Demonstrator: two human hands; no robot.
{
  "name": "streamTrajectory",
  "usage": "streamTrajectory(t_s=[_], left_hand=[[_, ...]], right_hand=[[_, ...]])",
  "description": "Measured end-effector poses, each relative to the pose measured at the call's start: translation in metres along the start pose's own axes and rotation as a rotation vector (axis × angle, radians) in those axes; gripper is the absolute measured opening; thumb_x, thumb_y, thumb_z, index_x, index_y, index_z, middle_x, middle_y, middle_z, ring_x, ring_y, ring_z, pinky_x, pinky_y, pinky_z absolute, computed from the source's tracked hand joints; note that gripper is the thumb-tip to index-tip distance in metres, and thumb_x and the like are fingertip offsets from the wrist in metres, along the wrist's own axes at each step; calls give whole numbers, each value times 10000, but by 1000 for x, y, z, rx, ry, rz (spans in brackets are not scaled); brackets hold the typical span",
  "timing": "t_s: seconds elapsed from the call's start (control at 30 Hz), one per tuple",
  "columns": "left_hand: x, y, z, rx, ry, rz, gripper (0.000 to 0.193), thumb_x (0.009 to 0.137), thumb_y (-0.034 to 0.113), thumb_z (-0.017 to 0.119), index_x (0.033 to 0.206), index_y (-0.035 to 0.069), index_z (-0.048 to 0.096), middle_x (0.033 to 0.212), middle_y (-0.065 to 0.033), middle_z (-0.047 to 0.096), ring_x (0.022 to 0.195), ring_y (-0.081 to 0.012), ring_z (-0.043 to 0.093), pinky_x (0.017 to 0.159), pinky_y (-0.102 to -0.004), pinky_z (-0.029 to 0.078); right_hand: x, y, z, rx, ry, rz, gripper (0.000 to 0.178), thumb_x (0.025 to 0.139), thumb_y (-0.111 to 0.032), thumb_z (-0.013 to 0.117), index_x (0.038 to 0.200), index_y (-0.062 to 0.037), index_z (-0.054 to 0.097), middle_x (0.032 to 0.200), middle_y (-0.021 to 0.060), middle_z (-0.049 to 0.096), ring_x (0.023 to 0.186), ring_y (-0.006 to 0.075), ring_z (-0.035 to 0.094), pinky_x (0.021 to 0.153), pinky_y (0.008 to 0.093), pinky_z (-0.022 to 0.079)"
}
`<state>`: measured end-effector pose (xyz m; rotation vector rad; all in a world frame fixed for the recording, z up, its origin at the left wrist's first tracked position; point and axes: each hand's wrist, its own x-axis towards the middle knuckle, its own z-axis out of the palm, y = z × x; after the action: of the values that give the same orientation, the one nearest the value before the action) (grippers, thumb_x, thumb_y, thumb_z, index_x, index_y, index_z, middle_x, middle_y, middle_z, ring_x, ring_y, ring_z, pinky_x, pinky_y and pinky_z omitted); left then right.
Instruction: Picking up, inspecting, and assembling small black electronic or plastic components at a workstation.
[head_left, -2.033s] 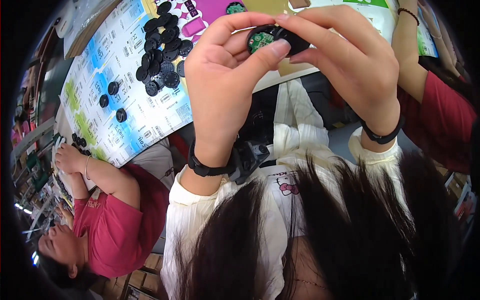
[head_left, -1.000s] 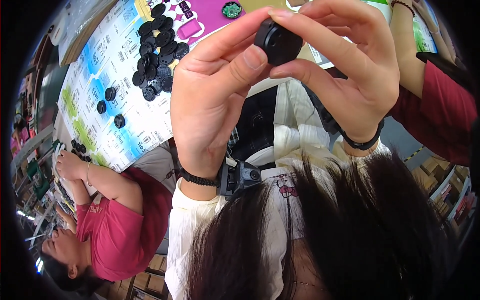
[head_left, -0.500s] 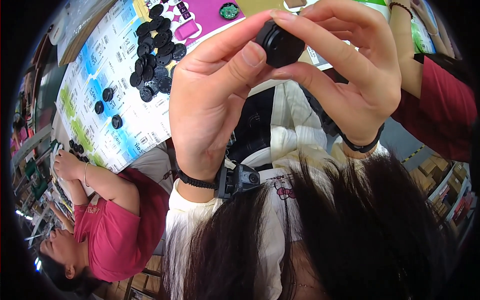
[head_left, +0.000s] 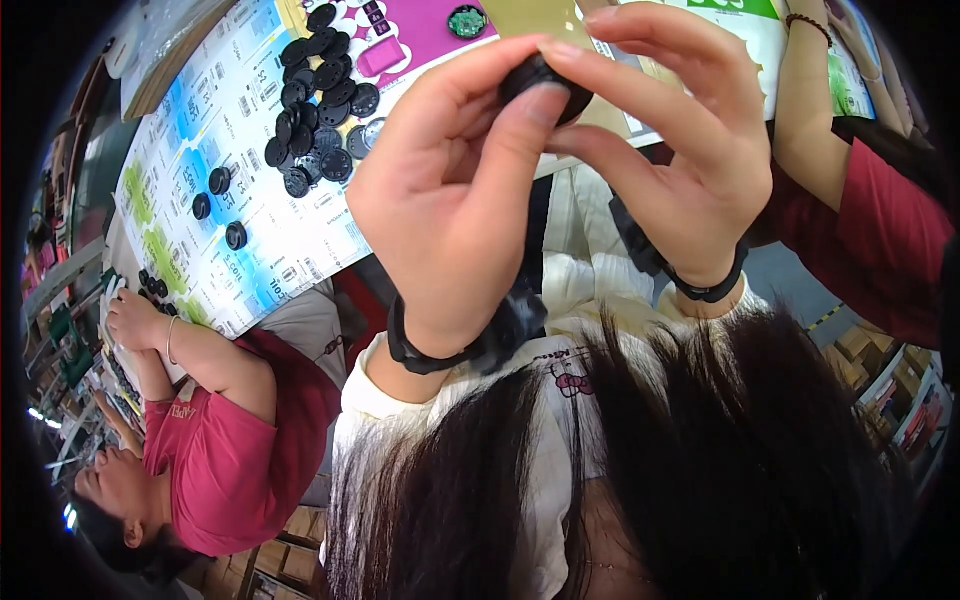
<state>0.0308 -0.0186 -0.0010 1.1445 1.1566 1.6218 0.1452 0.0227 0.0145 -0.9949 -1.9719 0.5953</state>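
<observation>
At the far left, a co-worker in a red short-sleeved shirt (head_left: 225, 475) was seen side-on, with one hand (head_left: 138, 318) near a few small black round pieces (head_left: 152, 285). Next came a white printed paper sheet with blue and green patches (head_left: 300, 240). On it, three short black cylindrical pieces (head_left: 236, 236) lay apart from a loose heap of thin black plastic discs (head_left: 325, 75). Beside the heap was a magenta printed sheet (head_left: 420, 45), bearing a green circuit board in a round dark shell (head_left: 467, 21).

The person's left hand (head_left: 440, 200) gripped a round black plastic part (head_left: 528, 76), thumb across its near side and index finger along its top. The right hand (head_left: 680, 140) closed on it from the other side in a narrow pinch, index fingertip at the upper rim and thumb below. The part was thus up in the air between both hands (the left thumb hid much of it). At the far right, another person's forearm with a beaded bracelet (head_left: 815, 140) showed.

The step in hand looked like pressing or turning the part's rim; the next move seemed to call for a steady left grip and even fingertip pressure.
</observation>
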Motion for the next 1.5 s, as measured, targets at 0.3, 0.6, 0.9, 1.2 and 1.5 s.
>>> streamTrajectory(t_s=[0.3, 0.6, 0.9, 1.2, 1.5], left_hand=[[11, -9, -4, 268, 66, 231, 187, 760, -93, 483, 933, -44, 537, 828, -64, 579, 714, -105, 565, 653, -192, 453], [73, -31, -145, 603, 98, -242, 256, 807, 3, 392, 1027, -11, 523, 956, -95, 560, 797, -165, 553, 685, -250, 460], [76, -72, -296, 1704, -5, -324, 405, 739, 61, 452, 1142, 18, 444, 1184, -261, 382, 1101, -423, 342, 943, -404, 283], [35, -39, -203, 1443, 59, -131, 427, 765, 187, 529, 1165, 71, 434, 1255, -254, 294, 1183, -425, 217, 969, -428, 223], [-6, -26, -163, 1195, 173, -147, 406, 786, 222, 530, 1158, 85, 442, 1257, -234, 305, 1195, -379, 230, 967, -403, 223]], right_hand=[[-12, 8, 27, 683, -19, 292, 240, 770, -63, 566, 981, 50, 555, 974, 123, 561, 850, 160, 545, 740, 233, 425], [60, 130, 27, -159, -254, 77, 596, 767, -299, 558, 1242, -35, 313, 1287, 211, 257, 1200, 312, 251, 940, 349, 288], [73, 139, 77, -472, -652, -179, 775, 745, -582, 415, 1301, -83, 207, 1342, 202, 149, 1249, 354, 99, 1011, 385, 134], [112, 163, 64, -773, -535, 52, 742, 749, -583, 414, 1322, -181, 168, 1356, 183, 122, 1254, 337, 109, 974, 488, 145], [115, 159, 96, -805, -732, -229, 710, 751, -626, 350, 1322, -253, 155, 1376, 125, 96, 1264, 322, 73, 986, 489, 94]])
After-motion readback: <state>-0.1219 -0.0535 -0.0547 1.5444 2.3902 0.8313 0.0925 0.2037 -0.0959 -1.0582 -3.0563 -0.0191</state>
